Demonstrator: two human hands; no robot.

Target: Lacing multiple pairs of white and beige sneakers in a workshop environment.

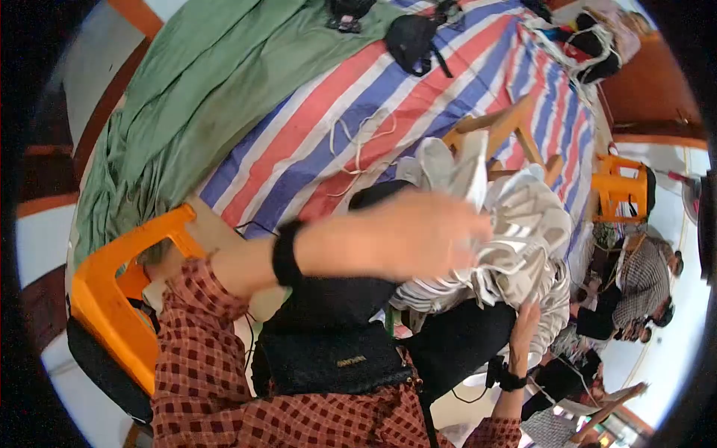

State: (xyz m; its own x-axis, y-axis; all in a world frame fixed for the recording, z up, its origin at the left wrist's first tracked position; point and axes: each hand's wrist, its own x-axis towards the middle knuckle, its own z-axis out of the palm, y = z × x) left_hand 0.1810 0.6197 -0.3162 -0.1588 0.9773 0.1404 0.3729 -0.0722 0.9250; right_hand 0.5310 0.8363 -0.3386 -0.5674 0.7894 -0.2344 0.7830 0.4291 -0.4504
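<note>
A heap of white and pale grey shoe uppers (523, 224) lies in front of me on the right, some standing on edge and overlapping. My left hand (418, 233) stretches across to the heap's left side, its fingers smeared by motion, so its grip is unclear. A black band (286, 254) circles that wrist. Low at the heap's right side, my right hand (524, 327) rests against the uppers; its fingers are partly hidden among them, and I cannot tell how they are closed. A dark band (512, 379) is on the right wrist.
A striped sheet (314, 134) spreads ahead, with loose white laces (358, 145) and a black bag (411, 43) on it. A wooden stool frame (515, 131) stands behind the heap. Orange stools are at left (112, 299) and right (621, 188). Other people (642, 276) sit at far right.
</note>
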